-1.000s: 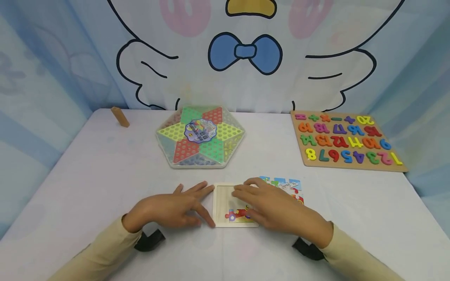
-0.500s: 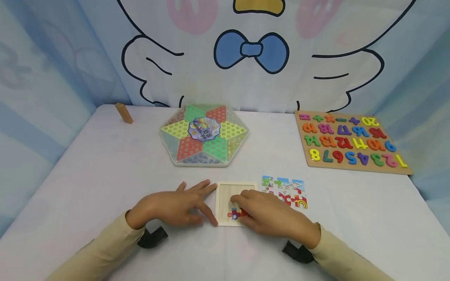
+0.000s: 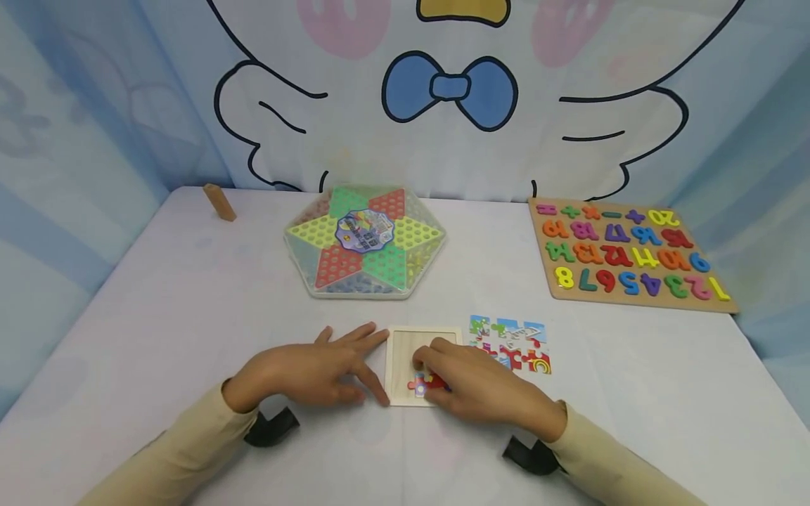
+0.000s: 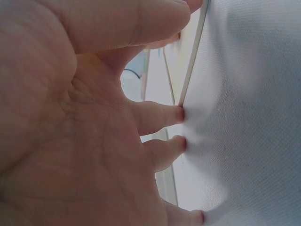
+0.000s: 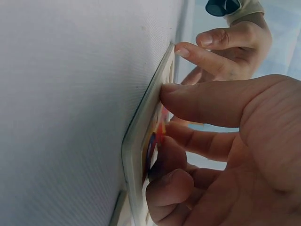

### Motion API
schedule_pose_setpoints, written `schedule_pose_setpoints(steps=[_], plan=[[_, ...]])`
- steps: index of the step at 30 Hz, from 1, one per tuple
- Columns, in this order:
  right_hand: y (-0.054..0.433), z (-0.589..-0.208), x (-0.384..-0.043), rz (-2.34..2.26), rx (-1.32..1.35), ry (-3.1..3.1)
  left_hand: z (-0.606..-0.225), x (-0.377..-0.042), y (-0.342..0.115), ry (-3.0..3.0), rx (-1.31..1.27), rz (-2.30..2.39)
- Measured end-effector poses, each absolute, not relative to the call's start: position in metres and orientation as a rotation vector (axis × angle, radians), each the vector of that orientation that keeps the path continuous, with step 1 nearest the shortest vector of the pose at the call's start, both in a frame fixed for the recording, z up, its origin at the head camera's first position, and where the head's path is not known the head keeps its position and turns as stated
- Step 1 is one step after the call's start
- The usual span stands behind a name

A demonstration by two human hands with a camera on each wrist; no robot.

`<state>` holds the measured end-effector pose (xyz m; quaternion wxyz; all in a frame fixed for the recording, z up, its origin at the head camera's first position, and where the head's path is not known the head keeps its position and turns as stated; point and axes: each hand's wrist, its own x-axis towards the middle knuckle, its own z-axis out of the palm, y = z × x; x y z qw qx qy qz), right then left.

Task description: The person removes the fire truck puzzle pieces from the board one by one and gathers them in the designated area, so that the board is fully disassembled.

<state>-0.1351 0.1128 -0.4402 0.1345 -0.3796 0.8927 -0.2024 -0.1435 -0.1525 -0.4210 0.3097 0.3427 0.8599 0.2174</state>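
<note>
A small wooden puzzle tray (image 3: 400,351) lies flat on the white table. My left hand (image 3: 310,372) rests beside it with spread fingers, index fingertip and thumb at its left edge. In the left wrist view, fingertips (image 4: 178,114) touch the cloth and tray edge. My right hand (image 3: 484,383) reaches over the tray's right part, fingers curled around a red jigsaw piece (image 3: 435,381), mostly covered by the hand. A joined piece with a wheel (image 3: 419,386) shows left of it. In the right wrist view the thumb (image 5: 197,101) lies at the tray's rim (image 5: 132,150).
Several loose jigsaw pieces (image 3: 522,344) lie in rows right of the tray. Behind stand a hexagonal Chinese checkers box (image 3: 338,263) and, back right, a wooden number board (image 3: 623,253). A small wooden block (image 3: 219,202) is at the back left corner, before a printed curtain (image 3: 449,154).
My right hand has shifted left and inward over the tray, its fingers curling over the pieces and uncovering the loose ones. The left hand keeps its place at the tray's edge.
</note>
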Motion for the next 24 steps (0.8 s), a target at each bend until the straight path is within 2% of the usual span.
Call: schedule_pose_setpoints(steps=[24], plan=[[0.1122,-0.4428,-0.1411,-0.745,-1.155,2.485,-0.4227,-0.1438,-0.1529,2.26,0.904,0.585]])
